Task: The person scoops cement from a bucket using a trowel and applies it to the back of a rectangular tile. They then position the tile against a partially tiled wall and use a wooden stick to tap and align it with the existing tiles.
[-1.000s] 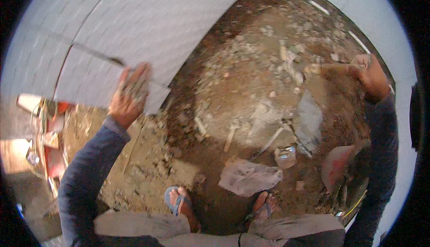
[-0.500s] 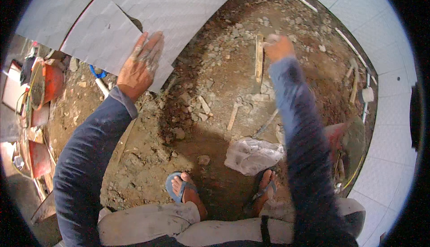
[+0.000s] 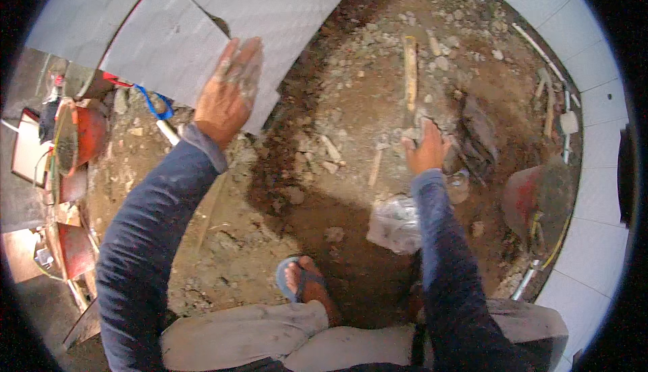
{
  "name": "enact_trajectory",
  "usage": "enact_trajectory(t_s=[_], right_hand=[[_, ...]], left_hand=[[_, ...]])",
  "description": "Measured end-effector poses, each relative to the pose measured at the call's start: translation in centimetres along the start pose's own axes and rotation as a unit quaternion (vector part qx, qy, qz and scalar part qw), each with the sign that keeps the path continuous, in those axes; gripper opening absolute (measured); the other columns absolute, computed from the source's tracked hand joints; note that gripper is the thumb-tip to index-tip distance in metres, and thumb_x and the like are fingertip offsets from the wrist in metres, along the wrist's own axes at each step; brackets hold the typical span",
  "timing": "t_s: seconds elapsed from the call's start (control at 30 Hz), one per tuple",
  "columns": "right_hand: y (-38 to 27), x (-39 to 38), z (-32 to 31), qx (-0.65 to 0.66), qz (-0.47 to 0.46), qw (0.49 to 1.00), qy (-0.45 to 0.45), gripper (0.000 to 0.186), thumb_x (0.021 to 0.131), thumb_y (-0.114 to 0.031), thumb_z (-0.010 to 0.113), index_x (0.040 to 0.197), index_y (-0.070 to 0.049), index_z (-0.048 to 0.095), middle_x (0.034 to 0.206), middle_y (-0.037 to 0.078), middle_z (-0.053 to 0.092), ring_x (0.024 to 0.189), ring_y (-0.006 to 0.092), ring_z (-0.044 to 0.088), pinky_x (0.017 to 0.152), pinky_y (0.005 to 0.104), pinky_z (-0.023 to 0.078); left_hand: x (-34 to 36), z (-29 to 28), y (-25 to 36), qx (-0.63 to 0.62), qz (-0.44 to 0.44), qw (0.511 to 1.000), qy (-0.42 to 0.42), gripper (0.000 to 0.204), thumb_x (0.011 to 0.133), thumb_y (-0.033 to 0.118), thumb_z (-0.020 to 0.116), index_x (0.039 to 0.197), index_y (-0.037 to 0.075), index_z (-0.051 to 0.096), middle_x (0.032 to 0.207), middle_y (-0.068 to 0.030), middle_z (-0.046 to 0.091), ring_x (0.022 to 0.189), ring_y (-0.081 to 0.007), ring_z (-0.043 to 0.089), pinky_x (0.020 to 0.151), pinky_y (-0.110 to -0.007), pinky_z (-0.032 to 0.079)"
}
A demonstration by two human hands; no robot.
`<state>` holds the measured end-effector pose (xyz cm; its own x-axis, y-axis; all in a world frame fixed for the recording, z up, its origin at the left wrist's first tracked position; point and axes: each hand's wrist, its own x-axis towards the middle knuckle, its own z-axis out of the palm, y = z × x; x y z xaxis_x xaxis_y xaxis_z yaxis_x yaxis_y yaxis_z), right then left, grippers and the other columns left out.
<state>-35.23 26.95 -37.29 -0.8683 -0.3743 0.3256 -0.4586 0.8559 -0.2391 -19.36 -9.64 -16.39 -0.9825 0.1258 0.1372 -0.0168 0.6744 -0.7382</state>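
My left hand [image 3: 228, 89], powdered with pale dust, rests flat and open on a white patterned tile [image 3: 162, 58] at the upper left; a crack runs across the tiles above my fingers. My right hand [image 3: 426, 144] is open, fingers apart, in the middle of the view over the rubble-strewn dirt [image 3: 344, 102]. A pale wooden strip [image 3: 410, 72] is just beyond its fingertips, not held. A crumpled clear plastic sheet [image 3: 391, 223] lies below that hand, partly behind my sleeve.
Red buckets [image 3: 88, 136] and boards crowd the left, beside a blue strap [image 3: 158, 109] and white pipe [image 3: 169, 132]. A mortar-stained red container [image 3: 520, 200] is at right, near thin pipes. A white tiled wall [image 3: 597, 183] curves along the right. My sandalled foot [image 3: 304, 277] stands on dirt.
My right hand has moved from the far right toward the middle, then lower, and let go of the wooden strip. My left hand stays on the tile, higher in view.
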Motion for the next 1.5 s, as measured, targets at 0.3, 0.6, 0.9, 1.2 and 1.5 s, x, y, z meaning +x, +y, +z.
enact_trajectory(t_s=[0.3, 0.6, 0.9, 1.2, 1.5], right_hand=[[-1.3, 1.0, -1.7, 0.064, 0.014, 0.995, -0.081, 0.068, 0.078, -0.022, 0.077, 0.139, -0.017, 0.049, 0.116, 0.02, 0.057, 0.116, 0.0403, 0.055, 0.099, 0.0512, 0.041], [-4.2, 1.4, -3.2, 0.106, 0.046, 0.981, -0.157, 0.062, 0.076, -0.014, 0.074, 0.134, -0.011, 0.055, 0.121, 0.019, 0.06, 0.11, 0.038, 0.059, 0.091, 0.046, 0.047], [-10.3, 3.3, -15.9, 0.764, 0.177, 0.611, 0.106, 0.022, 0.098, -0.022, 0.05, 0.109, -0.007, 0.061, 0.102, 0.003, 0.054, 0.07, 0.0146, 0.054, 0.065, 0.0337, 0.052], [-12.3, -0.4, -15.7, 0.75, 0.409, 0.519, 0.018, 0.032, 0.096, -0.039, 0.061, 0.099, -0.007, 0.058, 0.072, 0.005, 0.056, 0.045, 0.0147, 0.05, 0.032, 0.0286, 0.034], [-17.3, -3.0, -10.3, 0.732, 0.411, 0.542, -0.046, 0.026, 0.091, -0.034, 0.068, 0.09, -0.01, 0.06, 0.06, 0.001, 0.052, 0.04, 0.0121, 0.048, 0.032, 0.0267, 0.033]], left_hand=[[-0.4, 0.4, -0.5, 0.021, 0.03, 0.999, -0.026, 0.053, 0.092, 0.026, 0.055, 0.14, 0.004, 0.052, 0.152, -0.0101, 0.045, 0.147, -0.0238, 0.03, 0.125, -0.048, 0.013], [0.1, -1.6, -1.2, 0.001, 0.04, 0.998, -0.04, 0.051, 0.093, 0.028, 0.051, 0.138, 0.003, 0.053, 0.154, -0.0118, 0.041, 0.149, -0.0263, 0.026, 0.124, -0.051, 0.012], [0.1, -1.3, -1.5, -0.01, 0.012, 1.0, -0.02, 0.053, 0.088, 0.02, 0.05, 0.138, 0.002, 0.053, 0.155, -0.0105, 0.04, 0.149, -0.0251, 0.026, 0.125, -0.048, 0.012], [0.0, -1.4, -0.9, -0.059, 0.007, 0.998, -0.008, 0.056, 0.085, 0.014, 0.051, 0.14, 0.002, 0.05, 0.156, -0.0091, 0.039, 0.149, -0.0237, 0.027, 0.124, -0.048, 0.015], [0.7, -1.5, -0.3, -0.09, 0.007, 0.996, 0.015, 0.052, 0.088, 0.012, 0.051, 0.139, 0.002, 0.049, 0.151, -0.007, 0.046, 0.145, -0.0228, 0.035, 0.123, -0.048, 0.02]])
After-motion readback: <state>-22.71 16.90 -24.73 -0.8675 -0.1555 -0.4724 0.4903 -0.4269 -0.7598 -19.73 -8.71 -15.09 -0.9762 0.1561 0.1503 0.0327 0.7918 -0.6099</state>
